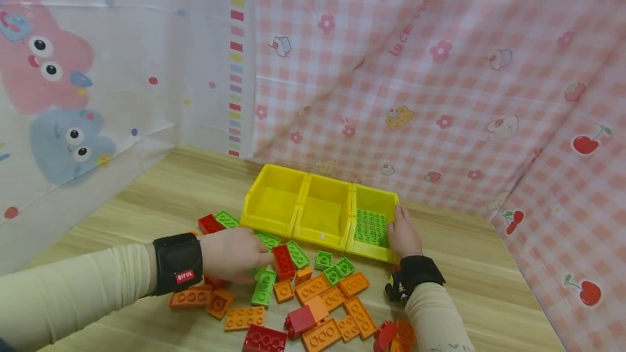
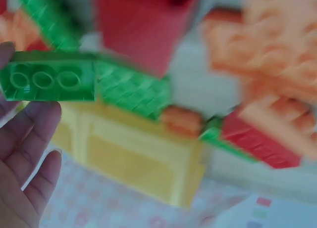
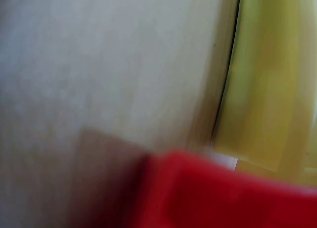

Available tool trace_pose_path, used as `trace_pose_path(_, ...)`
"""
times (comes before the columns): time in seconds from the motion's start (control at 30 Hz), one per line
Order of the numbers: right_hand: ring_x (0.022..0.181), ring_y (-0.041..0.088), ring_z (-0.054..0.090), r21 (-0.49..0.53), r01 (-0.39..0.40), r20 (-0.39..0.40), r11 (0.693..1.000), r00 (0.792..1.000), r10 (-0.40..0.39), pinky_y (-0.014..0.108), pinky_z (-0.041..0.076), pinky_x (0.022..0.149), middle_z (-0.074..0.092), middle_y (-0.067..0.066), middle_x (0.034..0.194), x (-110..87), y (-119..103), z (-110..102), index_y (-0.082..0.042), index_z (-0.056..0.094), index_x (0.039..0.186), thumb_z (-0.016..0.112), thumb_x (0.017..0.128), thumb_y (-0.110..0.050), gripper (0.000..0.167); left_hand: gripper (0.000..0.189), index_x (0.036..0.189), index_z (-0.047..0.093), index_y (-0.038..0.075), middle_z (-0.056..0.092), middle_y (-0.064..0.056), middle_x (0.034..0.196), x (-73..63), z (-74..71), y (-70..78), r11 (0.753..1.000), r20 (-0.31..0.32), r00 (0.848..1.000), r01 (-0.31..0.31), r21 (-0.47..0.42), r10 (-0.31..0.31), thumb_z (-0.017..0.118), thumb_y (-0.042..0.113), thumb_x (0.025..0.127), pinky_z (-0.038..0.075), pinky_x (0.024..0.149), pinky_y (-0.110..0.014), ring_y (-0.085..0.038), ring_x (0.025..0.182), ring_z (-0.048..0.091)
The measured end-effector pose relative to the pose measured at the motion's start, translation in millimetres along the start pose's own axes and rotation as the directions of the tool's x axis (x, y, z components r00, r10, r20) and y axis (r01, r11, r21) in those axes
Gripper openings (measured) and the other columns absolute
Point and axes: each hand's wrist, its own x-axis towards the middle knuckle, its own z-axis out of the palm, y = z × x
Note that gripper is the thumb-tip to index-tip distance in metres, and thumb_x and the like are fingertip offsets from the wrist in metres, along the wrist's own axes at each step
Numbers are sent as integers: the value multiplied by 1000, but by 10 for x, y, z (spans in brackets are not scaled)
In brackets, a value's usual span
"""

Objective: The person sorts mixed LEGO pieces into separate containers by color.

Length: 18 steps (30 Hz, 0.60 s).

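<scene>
My left hand [image 1: 232, 254] reaches into the loose building bricks, in front of the bin's left part. In the left wrist view its fingers pinch a green building brick [image 2: 54, 79], whose hollow underside with round tubes faces the camera. At the right end of the yellow three-part bin [image 1: 298, 208], my right hand [image 1: 405, 234] grips the side wall, thumb over the inner side. Green studded bricks [image 1: 370, 227] lie packed together in the bin's right compartment. The right wrist view shows the yellow wall [image 3: 262, 89] but not the hand.
Orange bricks [image 1: 320, 334], red bricks [image 1: 283, 262] and green bricks [image 1: 264, 287] lie scattered on the wooden table [image 1: 489, 297] before the bin. A blurred red piece [image 3: 228, 198] fills the bottom of the right wrist view. Patterned cloth [image 1: 342, 80] hangs behind the bin.
</scene>
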Motion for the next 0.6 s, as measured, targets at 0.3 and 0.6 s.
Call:
trace_pose_path(0.3,135,37,21,-12,24,-27,1000,999,-24,48,19,107,17,24,150,30,48,-42,7,14,146,38,98,-11,56,38,116,56,15,59,3,100,681,-456,-27,997,-227,974,-25,-79,6,65,34,85,46,72,-23,-9,79,55)
trace_pose_path(0.6,135,36,23,16,57,-41,998,998,-56,47,20,107,18,24,149,35,69,4,8,16,145,35,99,-11,53,34,114,59,13,61,1,106,1680,-546,-39,998,-398,915,66,-16,-67,64,32,86,44,84,-29,-15,95,57)
